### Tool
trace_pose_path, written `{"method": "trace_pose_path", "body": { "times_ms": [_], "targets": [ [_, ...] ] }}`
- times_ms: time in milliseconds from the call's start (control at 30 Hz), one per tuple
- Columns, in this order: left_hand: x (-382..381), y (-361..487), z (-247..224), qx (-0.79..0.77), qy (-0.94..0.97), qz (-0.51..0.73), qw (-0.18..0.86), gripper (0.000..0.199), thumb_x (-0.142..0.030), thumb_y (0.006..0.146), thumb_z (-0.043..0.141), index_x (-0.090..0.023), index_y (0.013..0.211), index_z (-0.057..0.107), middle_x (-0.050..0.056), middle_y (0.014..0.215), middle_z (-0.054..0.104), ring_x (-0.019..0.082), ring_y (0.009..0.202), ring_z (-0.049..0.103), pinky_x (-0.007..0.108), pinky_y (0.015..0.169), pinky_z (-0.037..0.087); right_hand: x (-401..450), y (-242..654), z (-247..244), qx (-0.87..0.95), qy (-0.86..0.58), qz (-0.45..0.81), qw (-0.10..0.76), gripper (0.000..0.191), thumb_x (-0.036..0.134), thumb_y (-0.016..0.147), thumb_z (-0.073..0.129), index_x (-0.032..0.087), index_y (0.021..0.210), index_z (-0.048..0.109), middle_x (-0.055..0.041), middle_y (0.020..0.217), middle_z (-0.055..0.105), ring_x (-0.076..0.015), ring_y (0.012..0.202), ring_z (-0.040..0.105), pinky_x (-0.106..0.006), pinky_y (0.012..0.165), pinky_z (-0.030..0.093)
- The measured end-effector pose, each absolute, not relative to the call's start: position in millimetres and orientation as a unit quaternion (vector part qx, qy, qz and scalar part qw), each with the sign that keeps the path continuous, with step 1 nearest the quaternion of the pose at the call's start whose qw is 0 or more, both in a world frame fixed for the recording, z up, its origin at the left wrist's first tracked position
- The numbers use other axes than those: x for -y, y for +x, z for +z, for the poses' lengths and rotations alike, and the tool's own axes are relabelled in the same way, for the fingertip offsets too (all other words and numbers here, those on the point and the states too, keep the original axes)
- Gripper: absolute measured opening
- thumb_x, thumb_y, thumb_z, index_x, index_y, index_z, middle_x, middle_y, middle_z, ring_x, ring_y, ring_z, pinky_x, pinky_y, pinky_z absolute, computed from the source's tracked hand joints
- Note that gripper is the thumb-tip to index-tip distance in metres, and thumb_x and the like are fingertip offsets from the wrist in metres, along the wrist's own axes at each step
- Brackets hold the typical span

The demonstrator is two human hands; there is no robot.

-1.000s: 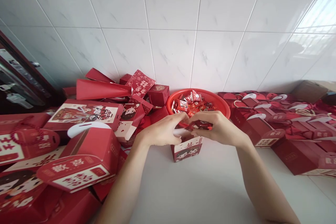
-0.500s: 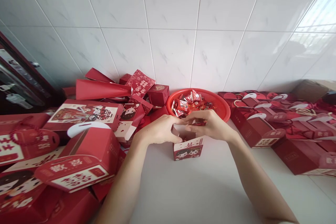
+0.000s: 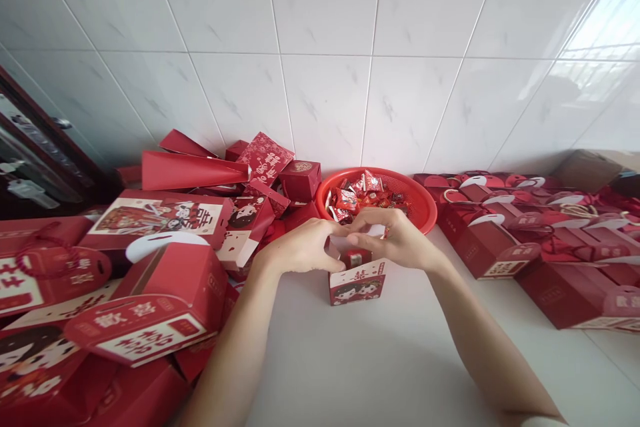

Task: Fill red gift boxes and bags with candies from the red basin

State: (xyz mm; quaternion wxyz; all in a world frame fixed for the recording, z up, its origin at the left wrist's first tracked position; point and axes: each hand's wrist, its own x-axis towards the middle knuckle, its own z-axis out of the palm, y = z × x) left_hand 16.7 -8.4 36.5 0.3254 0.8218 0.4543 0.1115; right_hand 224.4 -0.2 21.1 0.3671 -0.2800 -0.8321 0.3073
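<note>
White tiled wall [image 3: 320, 7] — grey-veined, glossy; bright glare [image 3: 605, 30] at right; pale tabletop [image 3: 340, 367].

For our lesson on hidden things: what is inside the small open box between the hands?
Inside the small open box, a red item with a shiny patch shows. Its bottom cannot be seen; the front wall and hands cover the rest.

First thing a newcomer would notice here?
Probably the bright red-orange basket of wrapped sweets, back centre against pale wall tiles. Just in front, the left hand and right hand arch around a small open-topped box with cartoon faces on its near side. Red boxes flank them: a jumbled heap on the left, closer-packed handled ones on the right.
</note>
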Motion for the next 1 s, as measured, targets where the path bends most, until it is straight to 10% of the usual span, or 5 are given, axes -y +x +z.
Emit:
{"method": "trace_pose_path", "body": {
  "times_ms": [200, 433, 700, 1000],
  "targets": [
    [4, 16, 31, -0.429, 0.83, 0.139, 0.328, 0.056, -0.024, 0.075, 0.069, -0.022, 0.131, 0.066, 0.006, 0.13, 0.069, 0.025, 0.102, 0.07, 0.032, 0.084, 0.051, -2, 253, 35, 0.798, -0.325, 0.283, 0.421, 0.032, 0.047, 0.091, 0.065, 0.017, 0.083, 0.069, -0.0047, 0.081, 0.07, -0.016, 0.074, 0.064, -0.028, 0.068, 0.052],
    [-3, 21, 23, -0.397, 0.84, 0.179, 0.325, 0.039, -0.038, 0.089, 0.063, -0.021, 0.123, 0.072, 0.006, 0.128, 0.071, 0.027, 0.12, 0.065, 0.033, 0.099, 0.05, 4, 277, 1, 0.815, -0.359, 0.285, 0.353, 0.064, 0.051, 0.073, 0.081, 0.024, 0.127, 0.062, -0.0106, 0.129, 0.066, -0.0302, 0.117, 0.063, -0.041, 0.093, 0.056],
    [-1, 35, 15, -0.347, 0.857, 0.198, 0.326, 0.069, -0.012, 0.084, 0.055, -0.03, 0.149, 0.041, 0.004, 0.125, 0.07, 0.021, 0.111, 0.067, 0.033, 0.094, 0.051, 19, 272, -52, 0.731, -0.418, 0.244, 0.482, 0.023, 0.041, 0.088, 0.066, 0.023, 0.1, 0.073, -0.0059, 0.098, 0.076, -0.024, 0.088, 0.07, -0.036, 0.08, 0.057],
    [-9, 46, 5, -0.372, 0.872, 0.207, 0.241, 0.014, -0.006, 0.074, 0.049, -0.019, 0.071, 0.056, -0.001, 0.076, 0.059, 0.016, 0.075, 0.057, 0.026, 0.074, 0.043, 29, 263, -63, 0.673, -0.442, 0.236, 0.545, 0.033, 0.05, 0.092, 0.06, 0.022, 0.098, 0.076, -0.0079, 0.098, 0.078, -0.0255, 0.09, 0.072, -0.036, 0.08, 0.057]
  ]
}}
